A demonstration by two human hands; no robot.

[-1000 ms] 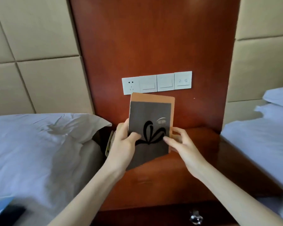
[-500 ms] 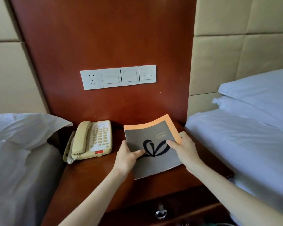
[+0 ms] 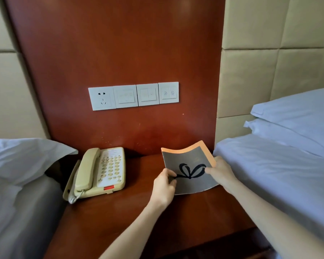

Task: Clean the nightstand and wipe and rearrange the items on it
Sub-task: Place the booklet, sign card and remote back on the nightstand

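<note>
Booklet (image 3: 192,163) and phone (image 3: 101,172) on nightstand (image 3: 131,212)
Grey, orange-edged booklet at 2 o'clock, far edge curled up; beige phone flat at 10 o'clock, handset cradled.

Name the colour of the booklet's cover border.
Orange border on the booklet, clearest in the head view.

Nothing legible — the telephone (image 3: 108,171) keypad and booklet (image 3: 190,160) print are too blurred.
</note>
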